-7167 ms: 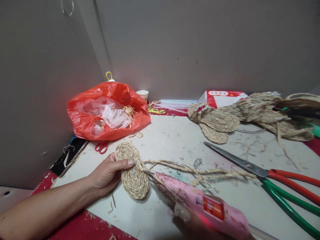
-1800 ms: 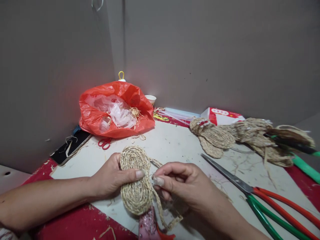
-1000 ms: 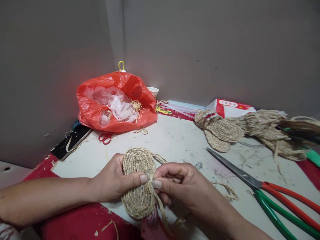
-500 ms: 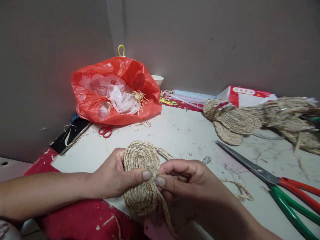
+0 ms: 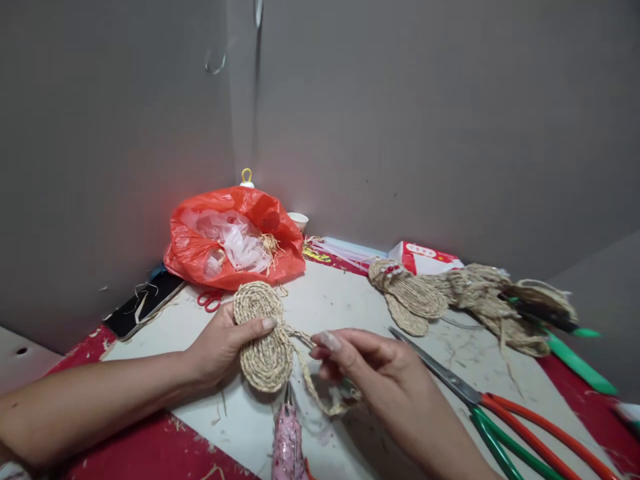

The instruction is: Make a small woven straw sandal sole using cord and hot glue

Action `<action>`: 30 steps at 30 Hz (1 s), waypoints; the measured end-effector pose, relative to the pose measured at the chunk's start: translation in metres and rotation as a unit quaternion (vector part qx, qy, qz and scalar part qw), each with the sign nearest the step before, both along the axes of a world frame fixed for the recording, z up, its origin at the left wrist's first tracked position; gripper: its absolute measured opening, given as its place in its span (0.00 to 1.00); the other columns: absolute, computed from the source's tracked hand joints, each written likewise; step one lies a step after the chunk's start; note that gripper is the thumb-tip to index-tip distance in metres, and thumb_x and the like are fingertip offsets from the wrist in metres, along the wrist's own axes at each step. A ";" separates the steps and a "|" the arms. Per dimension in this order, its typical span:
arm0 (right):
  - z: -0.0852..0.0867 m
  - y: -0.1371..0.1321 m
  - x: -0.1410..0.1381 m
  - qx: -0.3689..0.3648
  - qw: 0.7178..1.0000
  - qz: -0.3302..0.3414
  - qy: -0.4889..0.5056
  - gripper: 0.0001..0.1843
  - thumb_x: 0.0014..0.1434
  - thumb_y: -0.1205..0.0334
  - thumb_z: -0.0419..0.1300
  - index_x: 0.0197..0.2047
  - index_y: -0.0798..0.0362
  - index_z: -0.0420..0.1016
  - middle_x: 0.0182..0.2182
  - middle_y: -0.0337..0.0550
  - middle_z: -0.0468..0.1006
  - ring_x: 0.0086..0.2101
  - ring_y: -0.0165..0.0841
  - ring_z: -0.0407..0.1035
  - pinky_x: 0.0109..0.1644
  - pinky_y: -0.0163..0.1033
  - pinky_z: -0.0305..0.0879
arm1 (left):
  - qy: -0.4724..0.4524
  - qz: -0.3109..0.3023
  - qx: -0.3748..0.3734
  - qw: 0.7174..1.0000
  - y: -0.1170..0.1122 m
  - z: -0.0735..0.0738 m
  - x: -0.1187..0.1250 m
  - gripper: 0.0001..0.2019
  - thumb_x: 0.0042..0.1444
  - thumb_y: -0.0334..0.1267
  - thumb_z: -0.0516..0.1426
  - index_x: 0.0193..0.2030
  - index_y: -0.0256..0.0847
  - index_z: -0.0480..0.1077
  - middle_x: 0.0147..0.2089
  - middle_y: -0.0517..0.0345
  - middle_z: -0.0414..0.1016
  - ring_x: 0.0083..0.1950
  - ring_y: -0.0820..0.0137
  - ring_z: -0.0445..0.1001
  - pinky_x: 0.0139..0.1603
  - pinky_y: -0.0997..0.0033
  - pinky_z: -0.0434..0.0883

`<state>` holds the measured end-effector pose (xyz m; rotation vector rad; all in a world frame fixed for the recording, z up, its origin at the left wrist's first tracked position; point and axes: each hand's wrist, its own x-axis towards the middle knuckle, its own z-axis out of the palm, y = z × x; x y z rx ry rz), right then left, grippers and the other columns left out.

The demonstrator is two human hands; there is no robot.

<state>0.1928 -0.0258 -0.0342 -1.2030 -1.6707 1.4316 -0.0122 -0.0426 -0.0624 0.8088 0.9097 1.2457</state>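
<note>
In the head view, the left hand point(image 5: 225, 348) grips the two-lobed coiled straw piece point(image 5: 265, 360) at its waist, held above the pale tabletop point(image 5: 345, 293). The right hand point(image 5: 383, 373) curls beside it, fingertips at the loose strands point(image 5: 309, 383), though whether they pinch them I cannot tell. A pink glue gun point(image 5: 287, 443) points its nozzle towards the piece's lower end.

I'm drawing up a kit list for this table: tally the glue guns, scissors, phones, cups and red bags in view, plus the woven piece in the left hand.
Woven piece in the left hand: 1
Glue gun: 1
Scissors: 2 (large pair, small red pair)
Phone: 1
Cup: 1
Red bag: 1
Total: 7
</note>
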 end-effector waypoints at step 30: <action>-0.014 -0.009 -0.018 -0.124 0.980 0.044 0.150 0.07 0.47 0.64 0.69 0.28 0.54 0.74 0.22 0.35 0.75 0.24 0.27 0.69 0.31 0.32 0.65 | -0.012 -0.173 -0.012 0.985 -0.005 0.008 0.003 0.15 0.50 0.35 0.63 0.44 0.32 0.75 0.39 0.46 0.78 0.38 0.65 0.75 0.44 0.65 0.69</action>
